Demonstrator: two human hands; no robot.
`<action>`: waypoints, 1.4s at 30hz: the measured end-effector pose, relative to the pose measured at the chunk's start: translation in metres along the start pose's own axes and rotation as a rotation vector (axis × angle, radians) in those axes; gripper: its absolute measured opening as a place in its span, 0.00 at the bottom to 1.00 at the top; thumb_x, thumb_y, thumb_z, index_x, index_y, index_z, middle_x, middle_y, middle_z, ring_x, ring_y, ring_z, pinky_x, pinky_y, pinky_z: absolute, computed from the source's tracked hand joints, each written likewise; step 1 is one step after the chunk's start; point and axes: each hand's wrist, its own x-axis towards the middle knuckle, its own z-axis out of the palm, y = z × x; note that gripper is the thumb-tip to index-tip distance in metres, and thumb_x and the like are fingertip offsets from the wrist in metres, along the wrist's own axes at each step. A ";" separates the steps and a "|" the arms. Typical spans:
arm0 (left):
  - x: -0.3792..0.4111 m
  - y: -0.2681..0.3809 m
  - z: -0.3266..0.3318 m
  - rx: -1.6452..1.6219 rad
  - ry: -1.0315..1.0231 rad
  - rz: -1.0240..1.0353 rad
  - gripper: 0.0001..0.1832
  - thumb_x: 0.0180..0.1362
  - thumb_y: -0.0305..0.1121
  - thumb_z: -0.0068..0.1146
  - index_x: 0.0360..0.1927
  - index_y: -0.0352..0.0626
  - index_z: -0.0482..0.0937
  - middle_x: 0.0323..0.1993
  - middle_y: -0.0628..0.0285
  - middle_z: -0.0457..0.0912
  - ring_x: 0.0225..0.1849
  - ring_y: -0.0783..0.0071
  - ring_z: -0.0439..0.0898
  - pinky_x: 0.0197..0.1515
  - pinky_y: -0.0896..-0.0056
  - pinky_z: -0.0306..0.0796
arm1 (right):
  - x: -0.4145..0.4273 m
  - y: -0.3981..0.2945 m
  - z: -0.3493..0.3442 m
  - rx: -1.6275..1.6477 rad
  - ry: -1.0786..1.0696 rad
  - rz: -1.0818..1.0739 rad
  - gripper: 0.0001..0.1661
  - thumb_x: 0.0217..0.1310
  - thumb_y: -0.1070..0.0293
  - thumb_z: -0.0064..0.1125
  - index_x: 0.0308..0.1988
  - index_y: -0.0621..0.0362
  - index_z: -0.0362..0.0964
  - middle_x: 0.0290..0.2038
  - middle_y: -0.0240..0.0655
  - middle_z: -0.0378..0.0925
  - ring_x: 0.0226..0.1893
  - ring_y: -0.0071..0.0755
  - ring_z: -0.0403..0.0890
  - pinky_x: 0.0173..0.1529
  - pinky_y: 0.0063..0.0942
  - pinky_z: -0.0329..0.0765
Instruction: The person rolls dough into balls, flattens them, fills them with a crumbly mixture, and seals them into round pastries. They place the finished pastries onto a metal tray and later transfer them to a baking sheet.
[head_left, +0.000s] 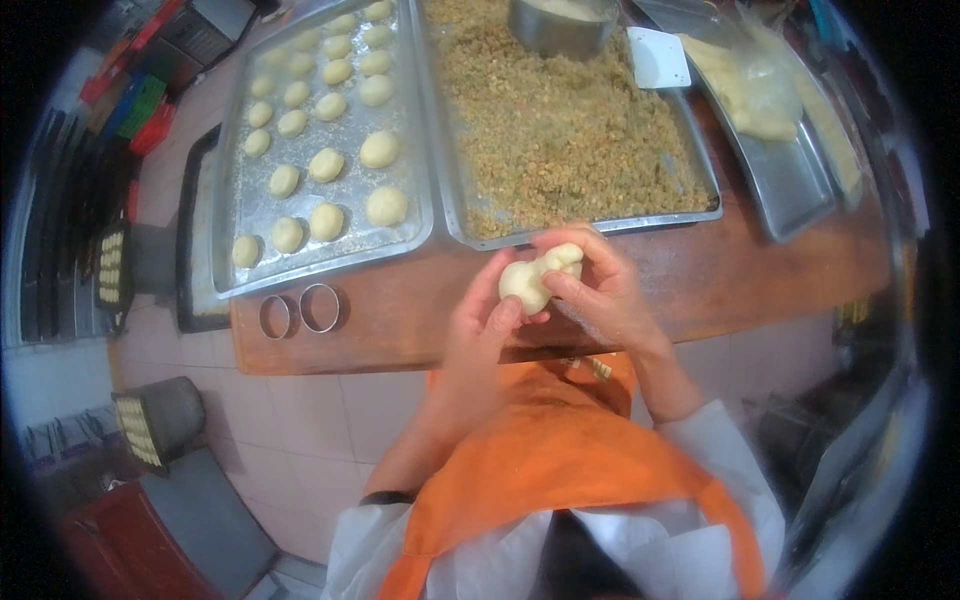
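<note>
Between my two hands, above the front edge of the wooden table (735, 270), is a piece of pale dough (523, 283). My left hand (480, 307) cups its rounded side, thumb resting on it. With thumb and fingers, my right hand (604, 289) pinches the narrower, lumpy end. Just beyond my hands lies a metal tray (585, 226) spread with crumbly brown filling (570, 142). To its left, a second metal tray (352, 259) carries several round dough balls (387, 206) on a dusting of flour or crumbs.
Two metal rings (320, 308) lie on the table's left front. A metal bowl (564, 30) and a white scraper (658, 58) rest on the filling. At right, a long metal pan (795, 180) holds dough (750, 86) partly under plastic. A dark-rimmed tray (202, 300) sits at left.
</note>
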 end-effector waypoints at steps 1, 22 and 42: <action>0.001 0.002 0.004 -0.068 0.035 0.006 0.25 0.64 0.33 0.43 0.64 0.38 0.57 0.53 0.58 0.70 0.48 0.74 0.73 0.49 0.75 0.68 | -0.001 0.002 -0.005 0.035 -0.032 0.048 0.18 0.59 0.75 0.53 0.50 0.62 0.68 0.46 0.35 0.69 0.48 0.27 0.70 0.53 0.25 0.68; 0.004 0.020 -0.001 0.070 0.139 -0.155 0.20 0.66 0.38 0.37 0.57 0.40 0.62 0.37 0.61 0.78 0.30 0.77 0.75 0.27 0.80 0.69 | 0.004 0.001 -0.008 -0.201 -0.026 -0.264 0.13 0.59 0.77 0.53 0.46 0.62 0.69 0.42 0.34 0.72 0.42 0.24 0.73 0.45 0.21 0.71; 0.000 0.021 -0.001 0.037 -0.006 -0.038 0.22 0.60 0.30 0.52 0.58 0.36 0.66 0.44 0.62 0.75 0.35 0.80 0.74 0.31 0.81 0.70 | -0.001 -0.023 0.000 -0.505 -0.009 -0.610 0.15 0.39 0.85 0.62 0.31 0.59 0.73 0.32 0.37 0.78 0.35 0.42 0.79 0.38 0.31 0.76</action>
